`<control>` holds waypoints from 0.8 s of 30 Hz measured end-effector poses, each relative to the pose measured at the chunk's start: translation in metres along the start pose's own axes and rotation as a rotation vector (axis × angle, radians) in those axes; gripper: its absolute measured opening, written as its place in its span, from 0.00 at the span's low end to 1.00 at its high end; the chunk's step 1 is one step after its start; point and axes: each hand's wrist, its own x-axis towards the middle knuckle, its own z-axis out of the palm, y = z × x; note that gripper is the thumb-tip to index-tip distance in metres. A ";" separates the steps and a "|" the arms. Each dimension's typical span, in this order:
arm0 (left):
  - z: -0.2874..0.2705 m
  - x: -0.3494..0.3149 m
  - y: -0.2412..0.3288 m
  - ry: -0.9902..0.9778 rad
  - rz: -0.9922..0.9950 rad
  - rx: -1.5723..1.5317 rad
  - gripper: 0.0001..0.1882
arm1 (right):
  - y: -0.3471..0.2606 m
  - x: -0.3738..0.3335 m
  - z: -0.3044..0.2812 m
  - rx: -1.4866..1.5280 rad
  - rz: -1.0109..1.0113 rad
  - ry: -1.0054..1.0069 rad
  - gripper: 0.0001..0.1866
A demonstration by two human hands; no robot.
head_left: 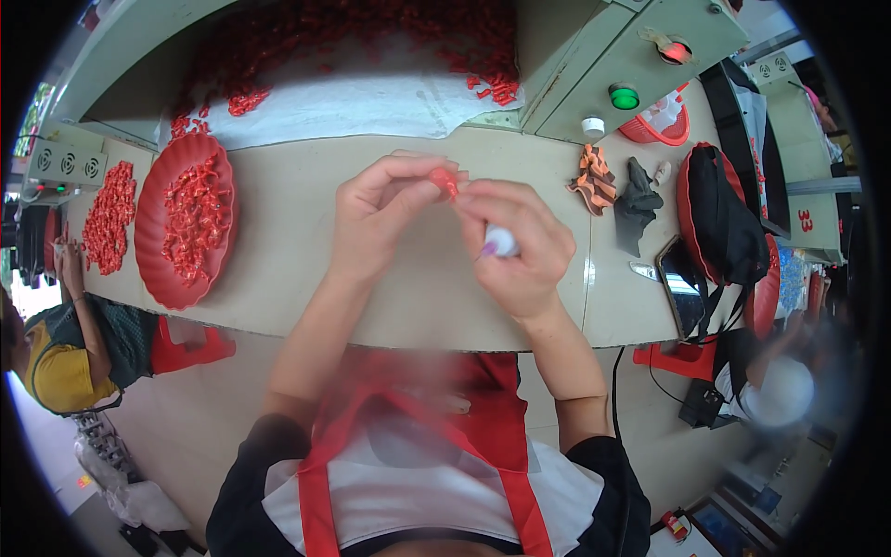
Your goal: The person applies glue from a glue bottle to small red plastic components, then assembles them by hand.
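Over the middle of the table, both my hands meet at a small glossy red piece [444, 176], partly covered by fingers. My left hand [376, 209] is closed, pinching it between thumb and fingertips. Against my right palm, the curled fingers of my right hand [534, 251] hold a small white bottle [502, 241] with a purple tip. The thumb and forefinger of that hand touch the lower right of the red piece. A red scalloped dish [150, 246] heaped with red pieces [193, 218] stands to my left.
Beyond the dish lies another pile of red pieces [109, 218]. Ahead, a pale green machine [594, 65] has red pieces on a white sheet [371, 102]. Right: crumpled cloths [594, 181], a phone [682, 288], a black bag [724, 218], a red basket [668, 130]. A person [70, 362] sits left.
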 end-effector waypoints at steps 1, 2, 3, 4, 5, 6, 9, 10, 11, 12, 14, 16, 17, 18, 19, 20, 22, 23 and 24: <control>0.000 0.000 0.001 0.000 -0.002 0.000 0.08 | 0.000 0.001 -0.001 0.000 0.002 0.000 0.11; 0.000 -0.001 0.001 0.037 -0.046 0.064 0.08 | 0.001 0.001 -0.003 0.075 0.189 -0.028 0.09; -0.001 -0.001 0.002 0.074 -0.090 0.129 0.09 | 0.001 0.002 -0.004 0.150 0.376 -0.055 0.06; -0.001 -0.001 0.004 0.075 -0.093 0.128 0.09 | 0.001 0.004 -0.006 0.150 0.379 -0.057 0.06; -0.001 -0.001 0.007 0.095 -0.165 0.111 0.09 | -0.001 0.008 -0.008 0.216 0.580 -0.087 0.06; -0.001 -0.001 0.009 0.116 -0.237 0.095 0.09 | -0.001 0.010 -0.009 0.281 0.780 -0.118 0.06; -0.006 0.001 0.002 0.096 -0.288 0.046 0.09 | 0.005 0.013 -0.014 0.333 0.898 -0.167 0.06; -0.008 0.001 0.002 0.100 -0.287 0.046 0.09 | 0.008 0.013 -0.015 0.334 0.898 -0.171 0.06; -0.008 0.001 0.002 0.073 -0.305 0.020 0.09 | 0.010 0.013 -0.016 0.402 0.942 -0.169 0.07; -0.009 0.001 0.002 0.045 -0.322 -0.006 0.09 | 0.012 0.013 -0.017 0.471 0.986 -0.166 0.07; -0.010 0.001 0.000 0.045 -0.331 -0.025 0.08 | 0.013 0.013 -0.016 0.498 1.002 -0.164 0.07; -0.011 0.001 -0.001 0.044 -0.339 -0.044 0.08 | 0.013 0.012 -0.015 0.525 1.016 -0.159 0.07; -0.011 0.000 -0.002 0.035 -0.330 -0.051 0.07 | 0.014 0.011 -0.015 0.544 1.022 -0.154 0.07; -0.011 0.000 -0.002 0.027 -0.321 -0.058 0.07 | 0.014 0.011 -0.015 0.562 1.028 -0.149 0.07; -0.011 0.000 -0.002 0.026 -0.322 -0.057 0.07 | 0.014 0.011 -0.016 0.562 1.028 -0.147 0.07; -0.011 0.000 -0.002 0.026 -0.336 -0.060 0.07 | 0.014 0.011 -0.016 0.569 1.034 -0.151 0.07; -0.011 0.001 -0.002 0.024 -0.352 -0.062 0.08 | 0.016 0.011 -0.017 0.576 1.041 -0.151 0.06; -0.013 0.001 -0.002 -0.007 -0.363 -0.103 0.08 | 0.016 0.011 -0.018 0.614 1.046 -0.164 0.06; -0.014 0.001 -0.002 -0.038 -0.374 -0.144 0.08 | 0.017 0.012 -0.018 0.653 1.050 -0.177 0.06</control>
